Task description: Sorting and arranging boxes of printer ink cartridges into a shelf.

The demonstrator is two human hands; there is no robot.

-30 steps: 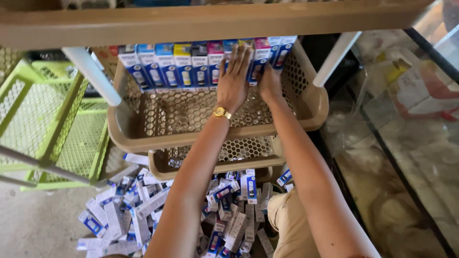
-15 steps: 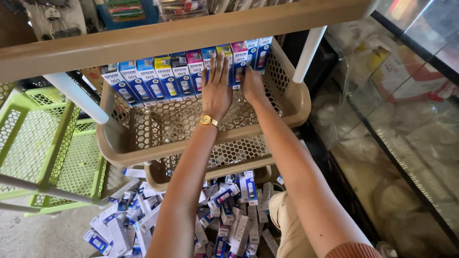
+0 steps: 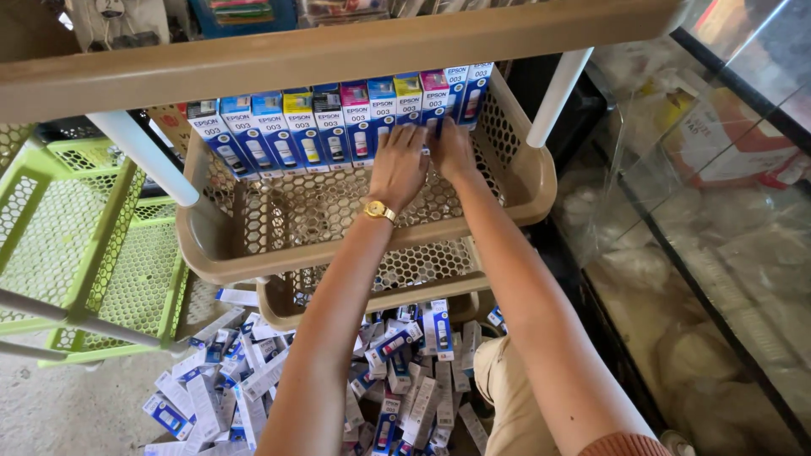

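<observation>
A row of small white and blue boxes point(image 3: 338, 122) stands upright along the far wall of a tan perforated basket point(image 3: 253, 253). My left hand point(image 3: 399, 165), with a gold watch on its wrist, lies flat against the boxes right of the middle. Beside it, my right hand point(image 3: 452, 150) presses on the boxes near the row's right end. Both hands touch the boxes with fingers extended; neither lifts one.
A heap of the same boxes point(image 3: 253, 388) lies on the floor below. A second tan basket point(image 3: 380, 291) sits under the first. A green mesh rack point(image 3: 76, 253) stands at the left, a glass case point(image 3: 718, 211) at the right, and a tan shelf edge point(image 3: 338, 51) overhead.
Both hands have slid a little along the row while still pressing on the boxes. The camera has shifted, so the basket sits slightly lower and to the left.
</observation>
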